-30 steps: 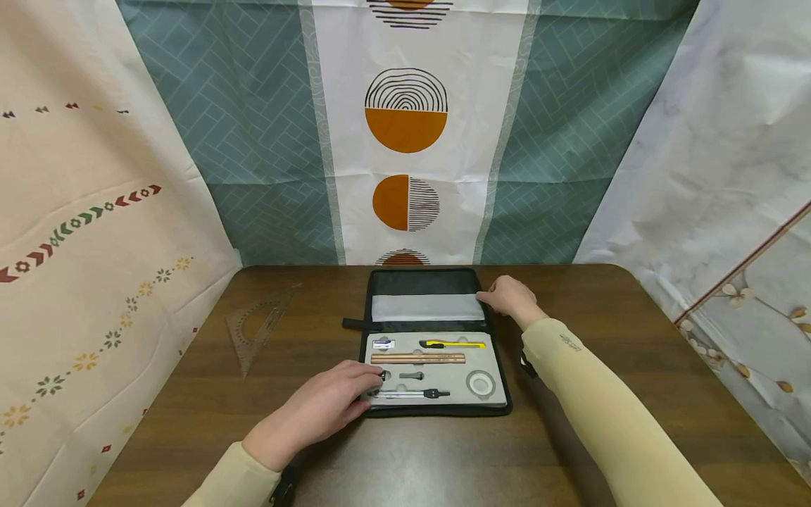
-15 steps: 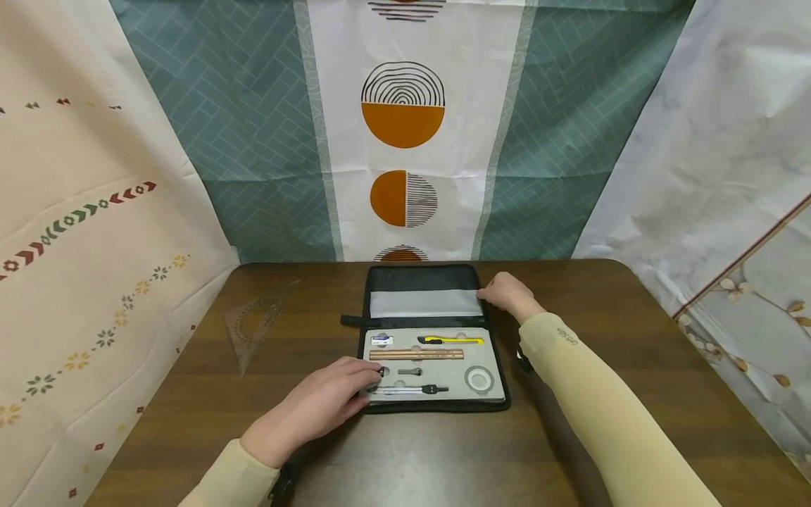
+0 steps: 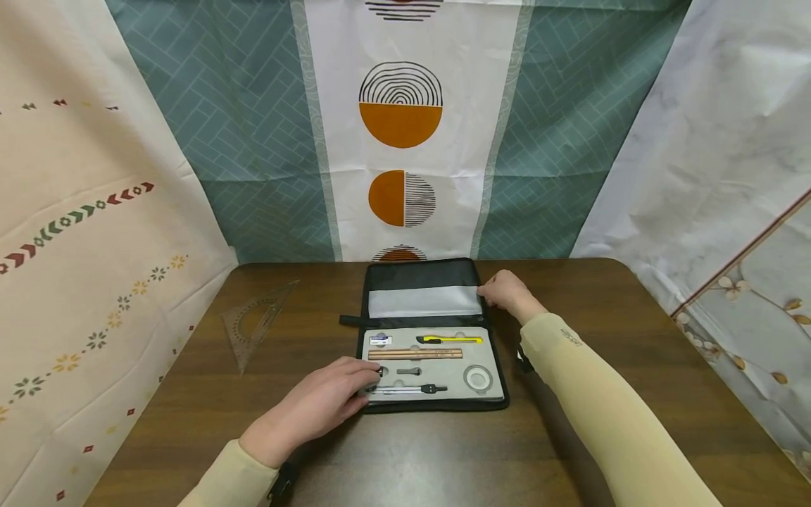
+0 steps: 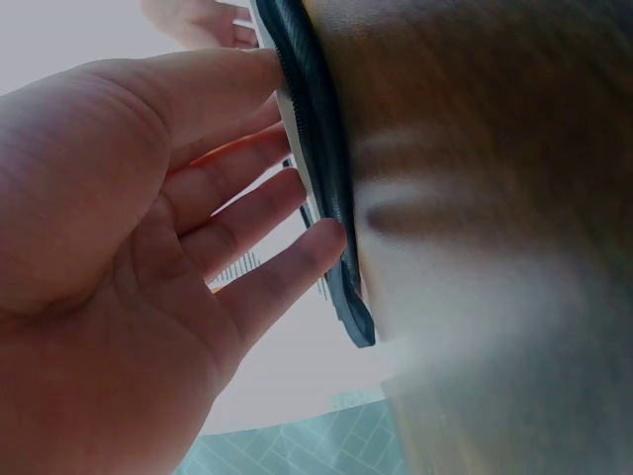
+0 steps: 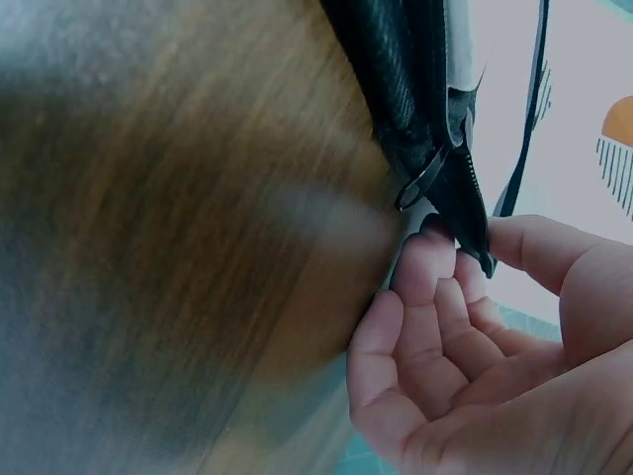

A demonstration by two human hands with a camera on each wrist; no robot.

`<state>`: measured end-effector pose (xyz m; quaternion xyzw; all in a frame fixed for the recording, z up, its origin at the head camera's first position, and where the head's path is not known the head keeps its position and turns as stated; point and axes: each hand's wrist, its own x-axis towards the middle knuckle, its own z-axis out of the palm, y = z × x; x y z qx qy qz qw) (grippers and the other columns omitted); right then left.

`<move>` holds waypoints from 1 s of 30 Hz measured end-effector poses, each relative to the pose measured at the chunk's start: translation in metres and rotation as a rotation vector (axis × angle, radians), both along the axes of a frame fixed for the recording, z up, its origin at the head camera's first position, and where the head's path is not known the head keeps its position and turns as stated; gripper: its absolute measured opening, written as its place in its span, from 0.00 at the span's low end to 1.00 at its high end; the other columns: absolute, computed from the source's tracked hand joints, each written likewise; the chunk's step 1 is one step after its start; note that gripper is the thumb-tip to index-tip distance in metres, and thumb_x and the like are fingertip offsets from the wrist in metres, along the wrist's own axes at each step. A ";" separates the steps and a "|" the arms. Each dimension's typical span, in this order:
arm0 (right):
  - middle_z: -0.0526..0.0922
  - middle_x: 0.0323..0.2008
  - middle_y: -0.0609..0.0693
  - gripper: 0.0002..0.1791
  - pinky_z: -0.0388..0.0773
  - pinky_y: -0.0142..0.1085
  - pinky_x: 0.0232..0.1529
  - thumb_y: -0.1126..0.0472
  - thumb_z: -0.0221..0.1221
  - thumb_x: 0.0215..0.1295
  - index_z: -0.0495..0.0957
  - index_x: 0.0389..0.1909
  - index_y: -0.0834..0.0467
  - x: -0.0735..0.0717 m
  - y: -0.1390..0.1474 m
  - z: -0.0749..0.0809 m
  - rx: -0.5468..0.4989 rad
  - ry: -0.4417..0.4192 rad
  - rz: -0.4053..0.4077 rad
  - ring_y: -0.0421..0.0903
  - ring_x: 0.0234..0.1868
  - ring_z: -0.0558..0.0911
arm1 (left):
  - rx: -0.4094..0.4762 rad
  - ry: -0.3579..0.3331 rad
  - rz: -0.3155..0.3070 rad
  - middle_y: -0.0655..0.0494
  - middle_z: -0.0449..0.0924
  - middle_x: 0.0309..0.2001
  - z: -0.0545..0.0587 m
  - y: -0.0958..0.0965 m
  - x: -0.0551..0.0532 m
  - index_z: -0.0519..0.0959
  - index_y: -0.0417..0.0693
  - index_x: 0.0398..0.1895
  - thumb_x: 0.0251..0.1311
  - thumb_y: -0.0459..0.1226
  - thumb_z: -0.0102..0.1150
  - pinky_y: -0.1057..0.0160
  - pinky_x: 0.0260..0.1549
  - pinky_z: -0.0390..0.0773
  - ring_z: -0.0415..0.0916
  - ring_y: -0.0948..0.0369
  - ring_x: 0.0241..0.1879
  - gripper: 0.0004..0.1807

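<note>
A black zip case (image 3: 437, 405) lies unfolded on the table, its near half a grey tray of drawing tools. At its right side my right hand (image 3: 505, 290) pinches the edge of the lid (image 3: 418, 273) between thumb and fingers; the right wrist view shows the lid's zip edge (image 5: 463, 203) in that grip. My left hand (image 3: 326, 398) touches the case's near left side, fingers fairly straight, fingertips right at the zipped rim (image 4: 315, 119) in the left wrist view. The hand hides the tray's left end and part of the compass (image 3: 412, 389).
In the tray sit a yellow cutter (image 3: 450, 339), pencils (image 3: 415, 353), an eraser (image 3: 380, 340), a small grey part (image 3: 408, 371) and a white ring-shaped roll (image 3: 478, 379). A clear set square (image 3: 253, 324) lies on the wooden table (image 3: 405, 458) to the left. Cloth hangs behind.
The lid's far edge has risen slightly, more on the right where my right hand holds it. My left hand stays at the case's left side. The head view has shifted a little.
</note>
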<state>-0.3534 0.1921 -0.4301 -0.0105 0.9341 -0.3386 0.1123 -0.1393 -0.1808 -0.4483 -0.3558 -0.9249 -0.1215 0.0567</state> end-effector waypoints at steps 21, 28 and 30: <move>0.87 0.52 0.65 0.23 0.84 0.48 0.52 0.62 0.66 0.78 0.79 0.66 0.73 0.024 -0.002 -0.006 -0.099 0.179 -0.004 0.56 0.48 0.85 | -0.002 0.013 -0.008 0.53 0.84 0.67 0.001 0.000 0.001 0.87 0.45 0.61 0.67 0.31 0.78 0.51 0.61 0.85 0.81 0.54 0.65 0.20; 0.82 0.52 0.63 0.20 0.90 0.46 0.50 0.61 0.65 0.81 0.78 0.64 0.70 0.033 -0.001 -0.010 -0.138 0.170 -0.026 0.53 0.38 0.91 | 0.005 0.027 -0.021 0.52 0.84 0.66 0.001 -0.001 0.001 0.87 0.44 0.60 0.67 0.31 0.77 0.52 0.60 0.85 0.81 0.54 0.65 0.19; 0.81 0.53 0.64 0.21 0.91 0.45 0.48 0.61 0.64 0.81 0.77 0.65 0.70 0.036 -0.001 -0.010 -0.146 0.175 -0.023 0.53 0.37 0.92 | 0.007 0.030 -0.024 0.52 0.84 0.66 0.001 -0.001 0.001 0.87 0.43 0.60 0.67 0.31 0.77 0.52 0.60 0.85 0.81 0.54 0.65 0.19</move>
